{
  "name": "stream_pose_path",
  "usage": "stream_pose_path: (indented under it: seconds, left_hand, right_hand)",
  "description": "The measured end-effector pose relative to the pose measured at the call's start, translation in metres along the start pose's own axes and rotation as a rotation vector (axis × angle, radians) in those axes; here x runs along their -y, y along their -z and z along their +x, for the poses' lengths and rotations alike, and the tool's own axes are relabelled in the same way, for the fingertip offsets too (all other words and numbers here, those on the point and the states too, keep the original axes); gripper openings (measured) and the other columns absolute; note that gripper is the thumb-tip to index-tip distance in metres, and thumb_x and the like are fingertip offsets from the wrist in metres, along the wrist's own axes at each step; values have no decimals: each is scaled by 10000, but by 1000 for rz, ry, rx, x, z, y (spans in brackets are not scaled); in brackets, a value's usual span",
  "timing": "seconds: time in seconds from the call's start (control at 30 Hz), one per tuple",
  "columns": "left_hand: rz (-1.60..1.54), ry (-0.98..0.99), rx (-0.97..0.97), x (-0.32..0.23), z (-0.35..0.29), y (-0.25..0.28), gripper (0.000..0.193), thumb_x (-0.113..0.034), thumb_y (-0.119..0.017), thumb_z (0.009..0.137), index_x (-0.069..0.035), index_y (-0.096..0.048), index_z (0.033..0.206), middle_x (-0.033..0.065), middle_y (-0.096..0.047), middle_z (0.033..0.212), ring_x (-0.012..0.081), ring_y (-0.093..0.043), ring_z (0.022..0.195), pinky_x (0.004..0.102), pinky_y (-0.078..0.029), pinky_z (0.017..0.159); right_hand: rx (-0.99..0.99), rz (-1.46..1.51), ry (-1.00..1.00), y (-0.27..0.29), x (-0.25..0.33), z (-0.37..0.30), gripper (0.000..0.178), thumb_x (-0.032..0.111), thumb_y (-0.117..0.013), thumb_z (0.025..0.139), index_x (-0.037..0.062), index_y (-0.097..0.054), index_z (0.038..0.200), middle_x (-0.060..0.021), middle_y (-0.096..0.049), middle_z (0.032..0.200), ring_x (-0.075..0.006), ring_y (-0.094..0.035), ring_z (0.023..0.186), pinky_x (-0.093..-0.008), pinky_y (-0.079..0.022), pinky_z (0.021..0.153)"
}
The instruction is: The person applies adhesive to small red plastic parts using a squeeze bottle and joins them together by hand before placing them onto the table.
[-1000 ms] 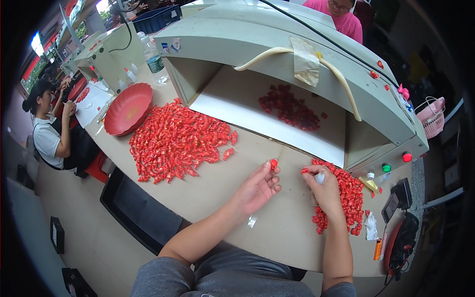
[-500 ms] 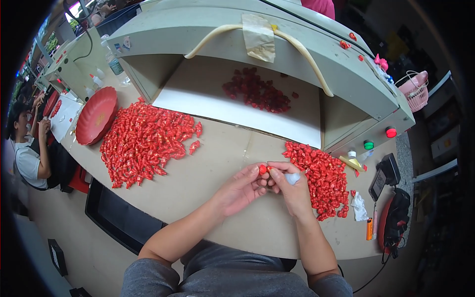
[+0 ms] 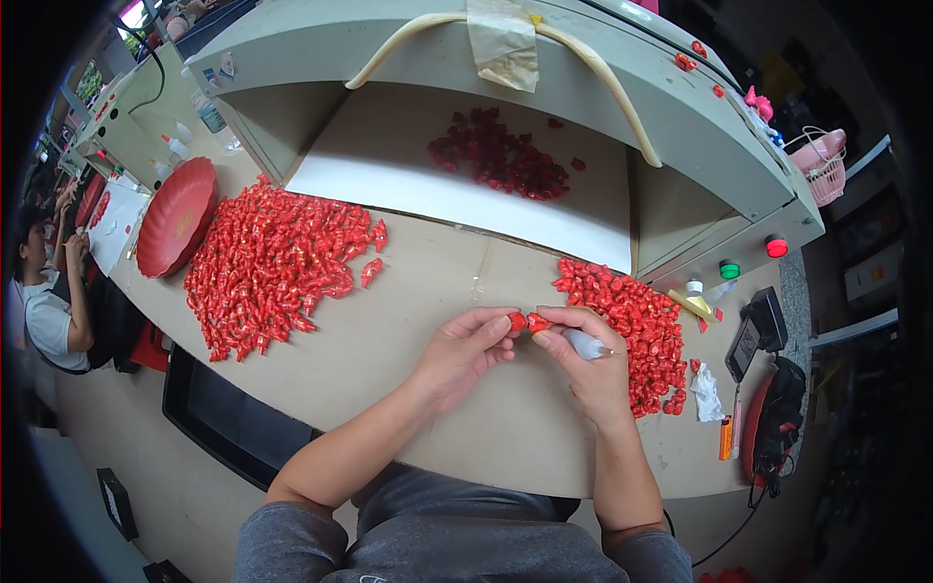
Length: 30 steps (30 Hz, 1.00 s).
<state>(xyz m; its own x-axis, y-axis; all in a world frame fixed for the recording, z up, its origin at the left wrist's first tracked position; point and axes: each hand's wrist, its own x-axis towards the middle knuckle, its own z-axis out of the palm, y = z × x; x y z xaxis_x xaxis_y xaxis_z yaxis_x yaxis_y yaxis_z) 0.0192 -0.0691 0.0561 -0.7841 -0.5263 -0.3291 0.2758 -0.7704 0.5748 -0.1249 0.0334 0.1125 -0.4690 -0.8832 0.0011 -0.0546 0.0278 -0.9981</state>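
Observation:
My left hand (image 3: pixel 465 352) and my right hand (image 3: pixel 583 367) meet over the tan tabletop (image 3: pixel 437 291). Together their fingertips pinch a small red wrapped piece (image 3: pixel 527 322). A small white tube (image 3: pixel 587 345) also lies in my right hand, its tip pointing right. A large heap of the same red pieces (image 3: pixel 272 267) lies to the left of my hands. A smaller heap of red pieces (image 3: pixel 627 325) lies just right of my right hand.
A grey-green tunnel machine (image 3: pixel 544 126) stands behind, with darker red pieces (image 3: pixel 501 155) on its white belt and coloured buttons (image 3: pixel 775 245) at right. A red tray (image 3: pixel 175 214) lies far left. A seated person (image 3: pixel 49 311) works at left. Lighter (image 3: pixel 725 437) and dark devices sit at right.
My hands have come together from slightly apart and now both pinch the red piece. The camera view has shifted, so the machine and heaps sit lower and more left in frame.

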Motion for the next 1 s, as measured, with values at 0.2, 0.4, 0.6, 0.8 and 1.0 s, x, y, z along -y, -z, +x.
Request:
stream_pose_path:
  seconds: [0.2,0.4,0.6,0.8,1.0]
  left_hand:
    - [147,-112,-17,4,-2,1,255,-143,-621,928,-15,-629,1148,38,-643,964,104,-580,829,254,-499,790]
    - [426,-321,-4,4,-6,-1,220,-118,-633,916,-18,-660,1110,45,-657,983,104,-606,862,249,-504,789]
    - [567,-462,5,5,-7,-4,217,-60,-647,892,-15,-664,1104,48,-656,983,115,-622,869,242,-504,794]
    - [562,-359,-30,-4,-3,-6,193,-46,-645,891,-16,-677,1080,46,-680,996,89,-625,912,221,-496,807]
    - [698,-331,-38,1,-12,-1,184,-114,-646,906,-5,-683,1050,58,-701,962,92,-632,889,236,-508,809]
  right_hand:
    - [48,-248,167,1,0,1,238,2,-695,821,30,-680,1057,-60,-650,953,-125,-623,871,-240,-492,759]
    - [37,-230,147,-5,0,-4,242,16,-688,832,19,-672,1074,-53,-643,947,-116,-620,862,-228,-486,764]
    - [-2,79,-136,1,0,-3,226,79,-680,871,3,-654,1082,-31,-657,915,-80,-596,815,-211,-475,737]
    - [45,272,-264,10,-16,11,163,94,-694,860,9,-658,995,-24,-653,864,-58,-544,715,-198,-438,637]
    - [32,181,-225,9,-23,2,118,13,-700,820,-15,-667,930,-62,-664,869,-118,-608,774,-227,-485,682]
